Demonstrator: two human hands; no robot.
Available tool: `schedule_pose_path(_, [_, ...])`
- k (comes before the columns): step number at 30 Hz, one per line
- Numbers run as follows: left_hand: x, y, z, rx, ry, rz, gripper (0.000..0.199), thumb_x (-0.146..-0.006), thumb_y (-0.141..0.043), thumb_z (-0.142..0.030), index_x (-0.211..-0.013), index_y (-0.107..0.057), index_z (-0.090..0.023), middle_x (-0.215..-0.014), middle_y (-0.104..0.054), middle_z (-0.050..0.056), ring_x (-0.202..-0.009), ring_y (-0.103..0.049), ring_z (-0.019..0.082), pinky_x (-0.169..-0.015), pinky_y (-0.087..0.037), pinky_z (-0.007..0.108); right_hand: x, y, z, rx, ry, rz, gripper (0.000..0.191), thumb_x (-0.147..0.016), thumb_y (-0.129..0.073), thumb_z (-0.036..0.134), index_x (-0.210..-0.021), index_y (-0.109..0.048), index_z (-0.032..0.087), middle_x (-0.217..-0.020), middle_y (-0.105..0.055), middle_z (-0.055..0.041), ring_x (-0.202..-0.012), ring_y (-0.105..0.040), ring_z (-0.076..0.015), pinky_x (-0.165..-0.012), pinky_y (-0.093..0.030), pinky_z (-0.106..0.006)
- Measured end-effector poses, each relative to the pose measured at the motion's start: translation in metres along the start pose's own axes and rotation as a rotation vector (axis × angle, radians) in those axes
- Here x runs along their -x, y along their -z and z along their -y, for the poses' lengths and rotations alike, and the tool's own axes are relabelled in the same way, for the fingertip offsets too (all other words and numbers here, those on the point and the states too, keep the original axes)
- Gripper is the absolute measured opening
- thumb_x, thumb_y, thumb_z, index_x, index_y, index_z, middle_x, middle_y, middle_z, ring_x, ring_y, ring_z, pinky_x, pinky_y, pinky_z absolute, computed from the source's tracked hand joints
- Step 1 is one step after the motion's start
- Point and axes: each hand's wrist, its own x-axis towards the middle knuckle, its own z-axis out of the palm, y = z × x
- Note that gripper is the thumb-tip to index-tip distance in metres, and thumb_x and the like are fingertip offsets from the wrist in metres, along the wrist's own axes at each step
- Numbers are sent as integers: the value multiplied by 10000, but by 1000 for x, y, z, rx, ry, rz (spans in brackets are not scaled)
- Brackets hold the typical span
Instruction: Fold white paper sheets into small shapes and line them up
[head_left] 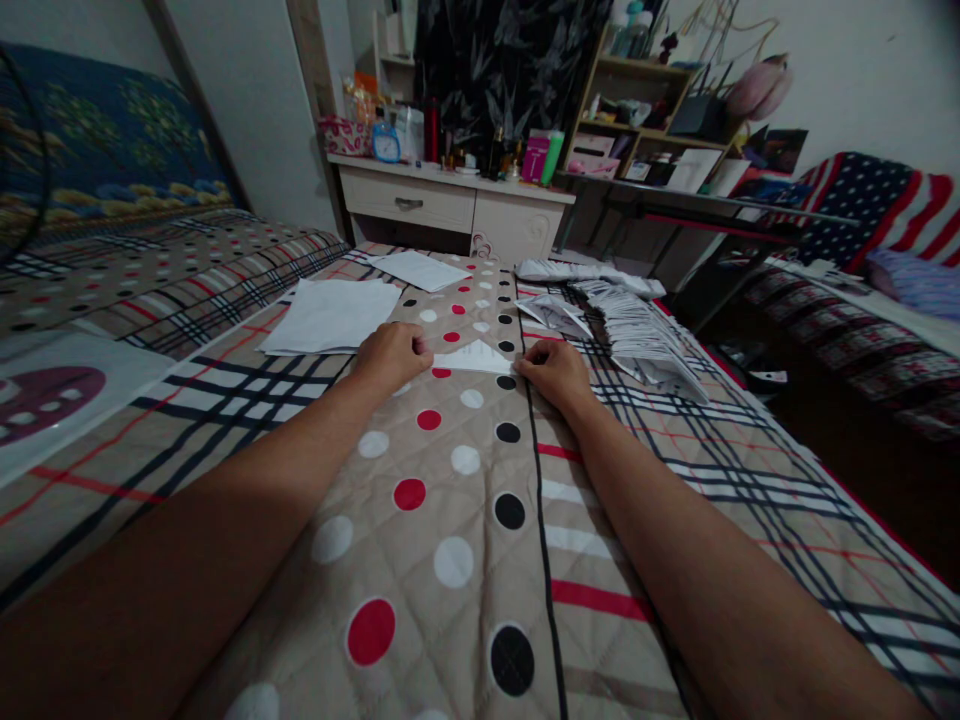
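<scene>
Both ends of a folded white paper (480, 358) are pinched between my hands, its top rising to a low peak in the middle. My left hand (395, 352) has its fingers closed at the left end. At the right end, my right hand (553, 370) grips the corner with thumb and fingertips. Left of my left hand lies a stack of white sheets (330, 316), and a smaller white sheet pile (420, 270) rests beyond it. Beyond my right hand is a row of folded white paper packets (637, 335), with a loose packet (555, 315) beside it.
A dotted and plaid quilted bedcover (442, 500) spreads under everything. At the left edge lies a plastic bag (60, 400) with a dark red print. A white dresser (442, 205) with bottles and a blue clock (386, 142) stands at the back.
</scene>
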Motion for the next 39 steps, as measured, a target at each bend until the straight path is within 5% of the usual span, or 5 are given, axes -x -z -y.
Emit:
schedule_pose_path(5, [4, 1, -3, 14, -283, -97, 164, -726, -583, -121, -820, -692, -199, -955, -680, 57, -750, -614, 183, -627, -447, 285, 1, -2, -1, 2, 197, -93, 168, -693, -675, 150, -853, -707, 190, -880, -678, -47, -802, -596, -193, -685, -418, -293])
schedule_pose_path(11, [6, -5, -11, -41, -644, 27, 521, -712, -454, 38, -1009, -758, -263, -1049, -664, 50, -1028, -611, 218, -801, -492, 322, 7, -5, 7, 70, 497, -15, 381, -686, -510, -36, -822, -755, 222, -845, -671, -47, -873, -591, -204, -760, -420, -303])
schedule_pose_path(18, [14, -5, -24, -40, -594, 32, 330, -816, -558, -186, -1048, -770, -287, -1108, -653, 46, -1021, -606, 225, -817, -511, 337, 13, -3, 16, 11, 396, 56, 247, -743, -569, 107, -883, -744, 211, -909, -680, -48, -808, -602, -190, -710, -434, -292])
schedule_pose_path(29, [8, -6, -18, 128, -441, 175, 522, -706, -576, -156, -1176, -725, -327, -1183, -603, 36, -1046, -616, 221, -937, -504, 335, 6, -9, 9, -163, 424, 97, 370, -628, -576, 54, -928, -752, 178, -949, -657, -64, -875, -608, -203, -820, -486, -316])
schedule_pose_path(39, [13, -8, -18, 51, -442, 76, 386, -790, -594, -247, -1143, -732, -320, -1148, -640, 38, -1017, -638, 234, -849, -521, 354, 7, -6, 9, -105, 480, 54, 383, -643, -536, 27, -954, -738, 120, -955, -710, -113, -901, -638, -236, -828, -483, -332])
